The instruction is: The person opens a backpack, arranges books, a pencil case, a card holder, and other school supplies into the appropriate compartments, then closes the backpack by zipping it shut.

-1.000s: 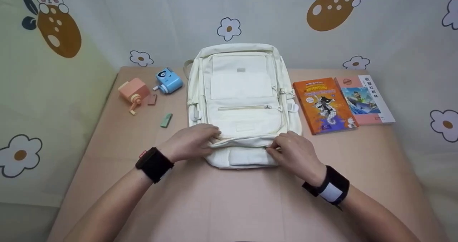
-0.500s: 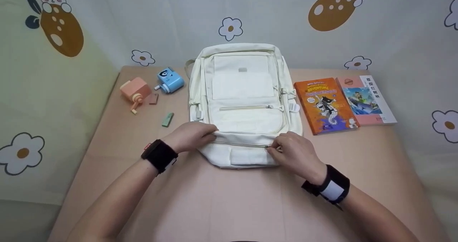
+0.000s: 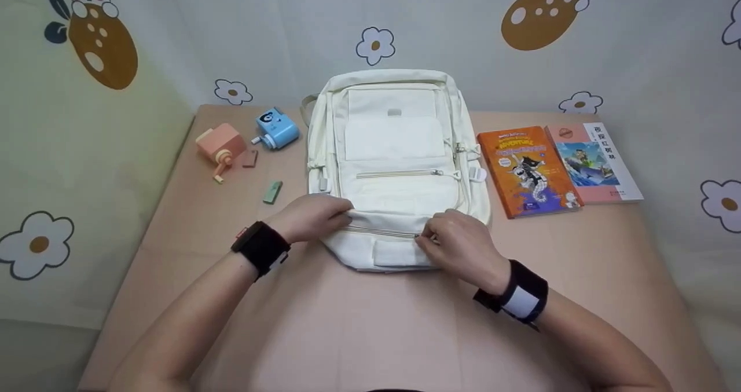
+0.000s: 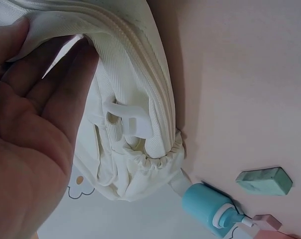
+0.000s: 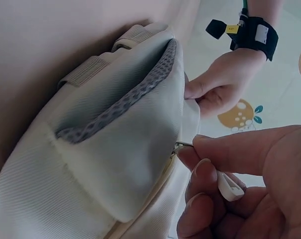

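A cream backpack (image 3: 393, 137) lies flat, its lower front zipper (image 3: 382, 231) running across near the bottom. The left hand (image 3: 310, 217) pinches the fabric at the left end of that zipper; in the left wrist view the hand (image 4: 36, 124) has its thumb on one side of the cloth and fingers on the other. At the zipper's right part, the right hand (image 3: 466, 247) pinches the pull. In the right wrist view, thumb and forefinger of the hand (image 5: 250, 174) hold the metal slider's tab, with a white pull end (image 5: 230, 186) between the fingers.
Left of the backpack stand a pink sharpener (image 3: 221, 144) and a blue sharpener (image 3: 278, 128), with a pink eraser (image 3: 250, 159) and a green eraser (image 3: 272, 192). An orange book (image 3: 529, 172) and a pink-and-white book (image 3: 596, 163) lie to its right.
The left hand moved slightly up and took hold of the fabric edge, which now lies straighter. The right hand, still pinching the pull, has shifted left along the zipper.
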The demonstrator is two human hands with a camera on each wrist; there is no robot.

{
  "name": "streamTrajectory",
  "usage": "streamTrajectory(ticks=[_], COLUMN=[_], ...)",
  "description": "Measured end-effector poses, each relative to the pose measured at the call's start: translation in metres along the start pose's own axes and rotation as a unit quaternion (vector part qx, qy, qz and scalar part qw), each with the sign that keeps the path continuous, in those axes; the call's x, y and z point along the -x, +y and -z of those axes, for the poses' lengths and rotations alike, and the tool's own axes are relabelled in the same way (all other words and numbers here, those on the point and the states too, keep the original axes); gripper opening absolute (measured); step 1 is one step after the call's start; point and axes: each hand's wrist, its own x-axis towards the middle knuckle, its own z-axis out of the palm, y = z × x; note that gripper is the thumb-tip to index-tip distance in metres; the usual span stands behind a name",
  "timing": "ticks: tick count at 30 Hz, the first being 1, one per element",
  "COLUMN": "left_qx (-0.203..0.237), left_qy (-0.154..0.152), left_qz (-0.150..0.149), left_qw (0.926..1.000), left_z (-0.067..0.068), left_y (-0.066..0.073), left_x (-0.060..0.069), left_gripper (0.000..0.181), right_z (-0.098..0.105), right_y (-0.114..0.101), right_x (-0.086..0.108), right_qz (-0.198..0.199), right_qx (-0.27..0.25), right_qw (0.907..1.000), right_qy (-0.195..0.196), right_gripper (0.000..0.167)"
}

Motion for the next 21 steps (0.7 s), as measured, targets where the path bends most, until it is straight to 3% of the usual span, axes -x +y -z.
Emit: streamTrajectory(ticks=[14,21], left_qx=[-0.002,-0.006], left_qy=[0.003,0.0], left_qz=[-0.001,-0.004], left_qw=[1.0,1.0], left_z=[0.0,0.0], left_y=[0.0,0.001], left_x=[-0.002,-0.001], left_gripper=[0.016,0.016], right_z=[-0.026,-0.031], right_y=[-0.031,-0.033], right_x=[-0.033,-0.033], right_qz=[0.08,0.093], right_qx=[0.042,0.045], right_qw=[0.9959,0.9947], right_qy=[-0.007,0.005], right_gripper=[0.012,0.013])
